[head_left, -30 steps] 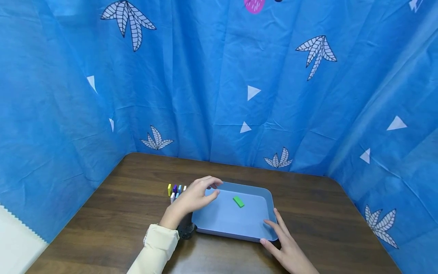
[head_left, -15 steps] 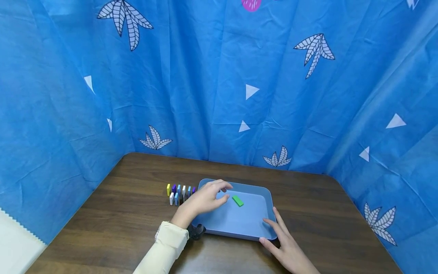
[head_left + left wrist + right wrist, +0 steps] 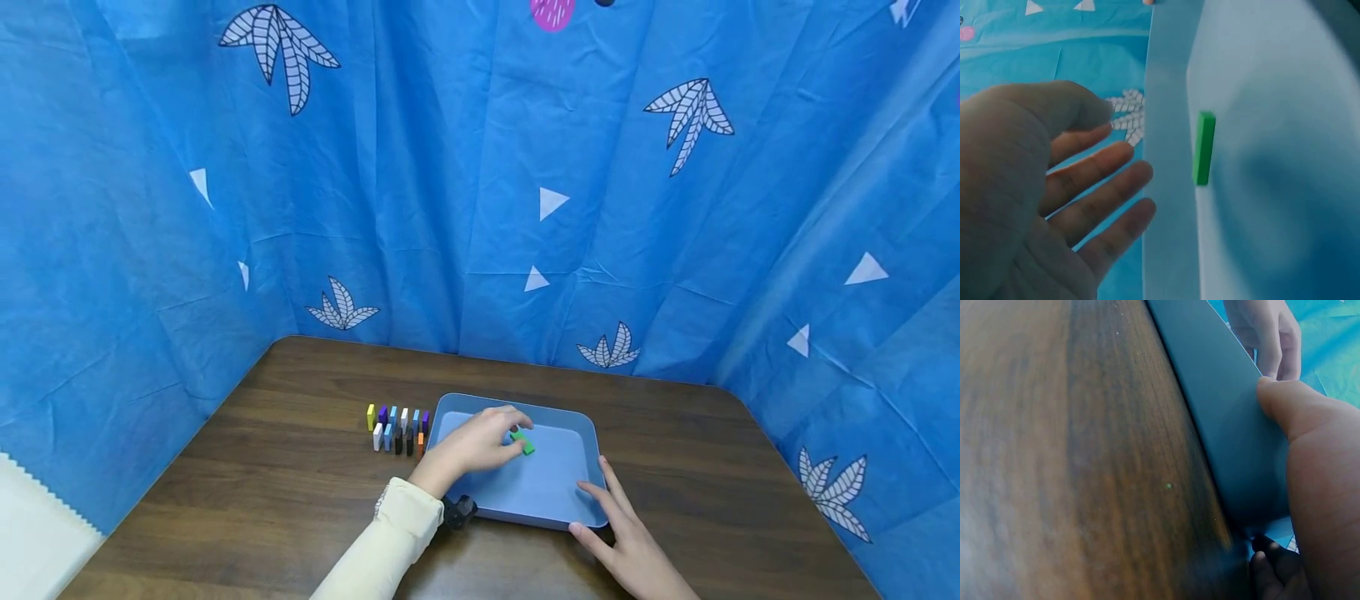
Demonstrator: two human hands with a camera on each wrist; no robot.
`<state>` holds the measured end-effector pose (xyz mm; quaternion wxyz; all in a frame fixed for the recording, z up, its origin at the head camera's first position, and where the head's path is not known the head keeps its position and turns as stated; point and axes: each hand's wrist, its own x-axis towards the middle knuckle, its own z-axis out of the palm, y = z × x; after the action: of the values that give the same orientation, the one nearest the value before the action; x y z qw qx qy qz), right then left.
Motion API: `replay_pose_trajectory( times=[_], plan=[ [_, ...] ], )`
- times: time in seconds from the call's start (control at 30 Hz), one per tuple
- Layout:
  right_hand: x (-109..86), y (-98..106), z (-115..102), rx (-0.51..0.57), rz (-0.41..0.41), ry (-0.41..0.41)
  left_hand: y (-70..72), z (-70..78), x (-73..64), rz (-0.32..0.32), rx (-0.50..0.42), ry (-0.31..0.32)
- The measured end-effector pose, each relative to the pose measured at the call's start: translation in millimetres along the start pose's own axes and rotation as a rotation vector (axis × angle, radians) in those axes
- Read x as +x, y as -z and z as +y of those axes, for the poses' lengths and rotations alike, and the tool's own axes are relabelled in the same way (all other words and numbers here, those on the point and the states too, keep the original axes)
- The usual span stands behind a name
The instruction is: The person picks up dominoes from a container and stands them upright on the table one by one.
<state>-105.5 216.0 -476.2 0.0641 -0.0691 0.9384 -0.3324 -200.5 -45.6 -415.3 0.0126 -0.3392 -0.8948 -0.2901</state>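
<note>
A blue tray (image 3: 551, 483) stands on the wooden table, with one small green block (image 3: 528, 448) lying in it. My left hand (image 3: 480, 446) hovers over the tray beside that block, fingers loosely bent and thumb apart from them. In the left wrist view, a gap shows between the hand (image 3: 1041, 181) and the green block (image 3: 1204, 150). At the tray's near right corner my right hand (image 3: 630, 537) holds the rim. The right wrist view shows its thumb (image 3: 1288, 403) on the outer wall; the other fingers are partly hidden.
Left of the tray, several small blocks stand upright in two rows, among them a yellow block (image 3: 371, 417), a white block (image 3: 378, 437), a black block (image 3: 398, 441) and an orange block (image 3: 421, 444). A blue patterned curtain (image 3: 495, 208) hangs around the table (image 3: 300, 483).
My left hand has moved right across the tray, from near the standing blocks to the green block. More of the standing blocks now show. The right hand has kept its place.
</note>
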Motion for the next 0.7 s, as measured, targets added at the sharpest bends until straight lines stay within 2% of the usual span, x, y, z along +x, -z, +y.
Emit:
replay_pose_trajectory(
  times=[0.37,0.7],
  plan=[
    [-0.9,-0.3,-0.3,0.014,0.005,0.023,-16.4,6.2,6.5,-0.061,0.063,0.042],
    [-0.9,-0.8,1.5,0.023,0.01,0.031,-32.2,0.9,6.9,-0.043,0.09,0.028]
  ],
)
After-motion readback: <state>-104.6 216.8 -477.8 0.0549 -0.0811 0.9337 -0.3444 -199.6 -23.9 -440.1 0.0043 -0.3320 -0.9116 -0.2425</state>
